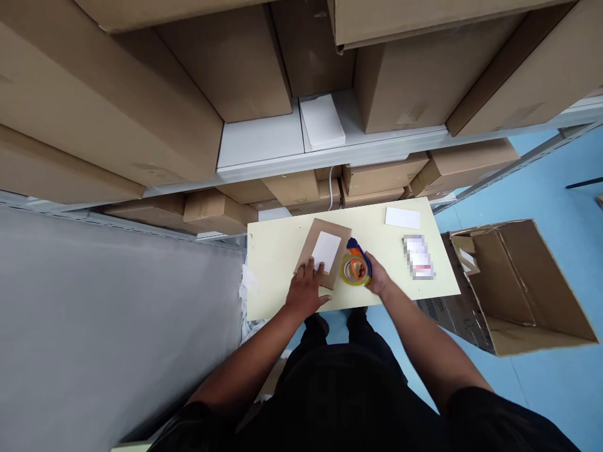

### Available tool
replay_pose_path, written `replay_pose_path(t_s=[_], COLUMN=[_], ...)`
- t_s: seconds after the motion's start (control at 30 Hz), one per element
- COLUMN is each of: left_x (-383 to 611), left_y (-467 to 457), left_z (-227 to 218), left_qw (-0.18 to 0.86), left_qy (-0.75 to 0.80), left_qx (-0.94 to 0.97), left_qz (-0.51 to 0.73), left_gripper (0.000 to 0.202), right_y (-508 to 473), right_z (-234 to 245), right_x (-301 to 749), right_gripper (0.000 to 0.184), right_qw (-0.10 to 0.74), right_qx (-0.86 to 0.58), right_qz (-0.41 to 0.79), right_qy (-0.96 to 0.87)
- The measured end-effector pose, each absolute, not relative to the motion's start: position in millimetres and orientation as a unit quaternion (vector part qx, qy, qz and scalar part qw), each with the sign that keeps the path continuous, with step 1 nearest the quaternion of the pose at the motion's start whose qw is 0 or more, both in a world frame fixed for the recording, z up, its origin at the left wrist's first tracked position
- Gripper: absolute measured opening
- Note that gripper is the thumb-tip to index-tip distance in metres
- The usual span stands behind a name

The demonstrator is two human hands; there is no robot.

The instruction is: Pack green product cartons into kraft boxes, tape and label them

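Observation:
A flat brown cardboard parcel lies at an angle on the pale tabletop, with a white label on its upper face. My left hand rests on the parcel's near left part, fingers spread, fingertips touching the lower edge of the label. In my right hand is a tape dispenser, blue and orange with a roll of yellowish tape. I hold it just to the right of the parcel; whether it touches the parcel or the table I cannot tell.
White paper and a blurred phone-like object lie on the table's right side. An open carton stands to the right. Shelves of boxes rise behind the table, with a white stack on one. A grey wall is at left.

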State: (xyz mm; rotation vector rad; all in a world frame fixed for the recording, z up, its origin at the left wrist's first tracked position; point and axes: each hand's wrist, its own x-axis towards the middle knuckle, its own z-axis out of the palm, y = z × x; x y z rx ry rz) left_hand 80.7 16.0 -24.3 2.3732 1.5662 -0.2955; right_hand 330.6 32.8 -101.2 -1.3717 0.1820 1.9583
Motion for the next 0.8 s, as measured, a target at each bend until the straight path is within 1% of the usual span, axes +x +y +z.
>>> replay_pose_path(t_s=[0.1,0.2,0.3,0.43,0.53,0.67,0.73,0.8], left_x=[63.2,60.5,67.4,74.9,79.9,88.7,91.8,94.0], left_y=[26.2,40.4,44.1,40.7,40.9,42.2,41.8,40.6], left_z=[-26.6,-35.7,-44.0,-45.4,-44.5,-48.1,-50.2,-51.2], left_qw=[0.126,0.113,0.12,0.14,0.149,0.153,0.147,0.144], left_qy=[0.49,0.493,0.528,0.55,0.56,0.576,0.581,0.577], left_qx=[0.858,0.86,0.84,0.822,0.813,0.802,0.8,0.803], left_qz=[-0.088,-0.06,-0.046,-0.049,-0.054,-0.034,-0.025,-0.026], left_gripper=[0.095,0.1,0.102,0.101,0.101,0.101,0.101,0.102], right_y=[81.2,108.8,111.3,67.2,1.2,-79.8,-93.5,-86.4], right_z=[-95.0,-90.3,-88.5,-89.1,-91.9,-97.0,-96.9,-94.5], right_x=[351.8,354.9,351.0,352.8,349.7,327.5,316.3,309.8], right_gripper=[0.039,0.04,0.043,0.044,0.042,0.044,0.048,0.048], right_qw=[0.3,0.268,0.272,0.298,0.302,0.293,0.291,0.28], right_qx=[-0.549,-0.564,-0.579,-0.591,-0.618,-0.598,-0.576,-0.578], right_qz=[0.78,0.78,0.766,0.749,0.726,0.746,0.764,0.766], right_qy=[0.007,-0.044,-0.061,-0.047,-0.025,-0.007,0.011,0.001])
